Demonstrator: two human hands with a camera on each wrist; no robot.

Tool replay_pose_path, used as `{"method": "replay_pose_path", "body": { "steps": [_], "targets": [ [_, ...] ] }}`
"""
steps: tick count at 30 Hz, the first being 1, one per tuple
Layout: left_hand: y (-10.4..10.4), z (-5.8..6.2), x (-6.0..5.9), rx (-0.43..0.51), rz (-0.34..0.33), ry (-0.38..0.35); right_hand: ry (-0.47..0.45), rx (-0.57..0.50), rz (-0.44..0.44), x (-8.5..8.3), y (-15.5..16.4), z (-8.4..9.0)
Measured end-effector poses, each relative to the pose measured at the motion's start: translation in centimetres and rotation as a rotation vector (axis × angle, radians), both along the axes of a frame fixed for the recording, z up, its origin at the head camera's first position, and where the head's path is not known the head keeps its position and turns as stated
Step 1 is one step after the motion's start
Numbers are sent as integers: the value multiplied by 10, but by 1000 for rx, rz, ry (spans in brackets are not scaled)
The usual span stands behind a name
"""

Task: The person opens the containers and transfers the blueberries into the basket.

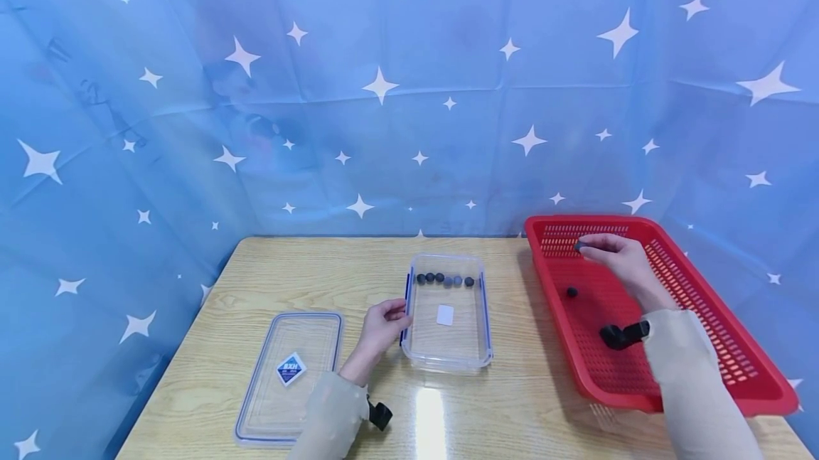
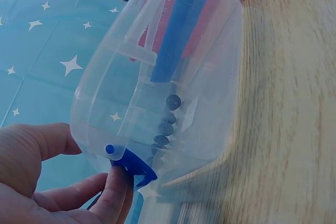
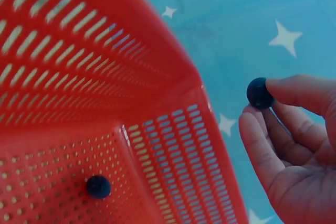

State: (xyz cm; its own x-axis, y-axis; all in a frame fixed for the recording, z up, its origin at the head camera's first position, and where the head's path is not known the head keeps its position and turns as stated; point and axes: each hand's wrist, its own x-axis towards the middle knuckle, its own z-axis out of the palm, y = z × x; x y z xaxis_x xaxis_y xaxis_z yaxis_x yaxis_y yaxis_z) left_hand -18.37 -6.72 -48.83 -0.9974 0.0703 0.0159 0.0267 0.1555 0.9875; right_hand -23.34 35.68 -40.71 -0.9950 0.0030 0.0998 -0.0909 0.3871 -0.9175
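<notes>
While raised over the far end of the red basket [image 1: 736, 332], right hand [image 1: 617, 257] pinching a small dark ball [image 1: 578, 247] between thumb and fingertips, clear of the basket floor. Seen from the right wrist, same ball [image 3: 259, 93] held at the fingertips [image 3: 294, 90], above the basket's corner wall [image 3: 157, 66], with the starred blue backdrop [image 3: 252, 19] behind. One more dark ball [image 1: 571, 292] lying loose on the perforated basket floor, well apart from the held one; same loose ball [image 3: 98, 186] plain in the right wrist view.

Left hand [image 1: 382, 325] resting against the left wall of the clear container [image 1: 448, 360], fingers curled at its blue side clip [image 2: 134, 163], thumb [image 2: 37, 140] against the wall just beside it. Container standing open and upright on the wooden worktop [image 1: 307, 271], between the basket and the lid. Inside, a row of dark balls [image 1: 445, 279] lined along the far wall, five or six by the look of it, exact count hard to tell; same row [image 2: 165, 124] visible through the clear wall from the left wrist. Small white label [image 1: 444, 315] on the container floor.

Clear lid [image 1: 256, 403] with blue rim lying flat on the worktop left of the container, bearing a blue diamond sticker [image 1: 291, 368]. Black wrist straps on both sleeves.
</notes>
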Motion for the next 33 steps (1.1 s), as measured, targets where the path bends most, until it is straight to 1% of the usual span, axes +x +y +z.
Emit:
{"method": "replay_pose_path", "body": {
  "steps": [2, 4, 5, 7, 8, 9, 11, 12, 14, 15, 17, 18, 19, 25, 26, 29, 33],
  "targets": [
    [1, 6, 3, 5, -2, -2, -4, -28, -17, -16, 21, -28],
    [1, 7, 3, 10, -5, -5, -5, -56, -32, -32, 42, -56],
    [1, 8, 3, 8, -6, -5, -16, -97, -14, -30, 43, -54],
    [1, 8, 4, 1, -3, -12, -4, -146, -5, -42, 59, -76],
    [0, 3, 1, -1, -2, -11, -21, -184, 18, -34, 54, -64],
    [0, -2, -1, -3, 1, -12, -26, -192, 22, -32, 52, -62],
    [0, -4, -2, -7, 6, -14, -42, -225, 45, -27, 48, -54],
    [0, -5, -3, -8, 7, -19, -41, -185, 8, -35, 54, -65],
    [0, -5, -3, -5, 8, -25, -32, -178, -6, -37, 55, -68],
    [0, -5, -3, -5, 8, -27, -18, -154, -31, -44, 60, -80],
    [0, -4, -3, -6, 7, -28, -7, -169, -16, -44, 57, -75],
    [0, -4, -3, -5, 8, -31, 8, -154, -38, -45, 54, -75],
    [0, -4, -3, -6, 8, -31, 20, -183, -22, -42, 47, -68],
    [1, -4, -2, 0, 11, -40, 71, -160, 42, -11, -16, -6],
    [1, -4, -2, 0, 11, -40, 72, -130, 44, -7, -25, 2],
    [1, -3, -2, -3, 5, -34, 53, -103, 38, -4, -46, 14],
    [0, -3, -2, -3, 10, -38, 4, -20, 28, -6, -65, 19]
  ]
}}
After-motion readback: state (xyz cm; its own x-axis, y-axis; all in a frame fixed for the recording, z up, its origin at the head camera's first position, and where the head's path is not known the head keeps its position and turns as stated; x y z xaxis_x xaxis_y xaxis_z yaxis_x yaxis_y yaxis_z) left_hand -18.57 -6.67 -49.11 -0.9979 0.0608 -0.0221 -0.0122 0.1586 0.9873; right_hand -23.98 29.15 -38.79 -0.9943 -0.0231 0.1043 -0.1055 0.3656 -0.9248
